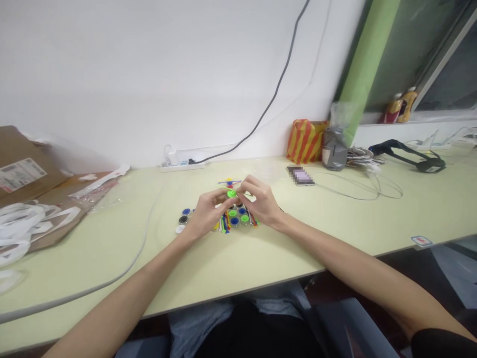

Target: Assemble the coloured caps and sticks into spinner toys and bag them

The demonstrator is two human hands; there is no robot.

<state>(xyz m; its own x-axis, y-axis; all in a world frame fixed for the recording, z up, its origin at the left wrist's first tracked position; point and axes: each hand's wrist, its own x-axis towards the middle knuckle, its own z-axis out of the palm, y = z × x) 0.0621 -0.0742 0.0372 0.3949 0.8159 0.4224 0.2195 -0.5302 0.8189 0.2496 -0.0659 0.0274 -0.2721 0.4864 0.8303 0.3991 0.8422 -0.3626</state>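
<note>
- Bright green round cap point(231, 193): held up between both hands, just above the small pieces on the counter point(335, 214); probably lifted for a clear view and access from two sides.
- Left hand point(209, 211): fingers closed on the cap from the left, thumb toward the near side; likely the steadying grip.
- Right hand point(264, 205): fingers bent in at the cap's right edge, tips close together; cannot tell whether pinching anything, too small and partly hidden.
- Thin green strip point(228, 189): showing along the cap's far edge; cannot tell if attached.
- Green and blue caps point(234, 221): grouped on the counter below the hands, near side; presumably for a short reach.
- Coloured sticks point(224, 223): bunched on both sides of that group, mostly running near-to-far; perhaps sorted by kind for easy picking.
- Blue cap point(186, 212), black cap point(183, 219), white cap point(180, 228): lined up left of the left hand; seemingly kept apart from the main group.
- Blue rod point(222, 182) with red and yellow bits: lying just beyond the hands, likely out of their way.
- Phone point(302, 176), striped bag point(304, 141), power strip point(177, 167): farther back, leaving elbow room.
</note>
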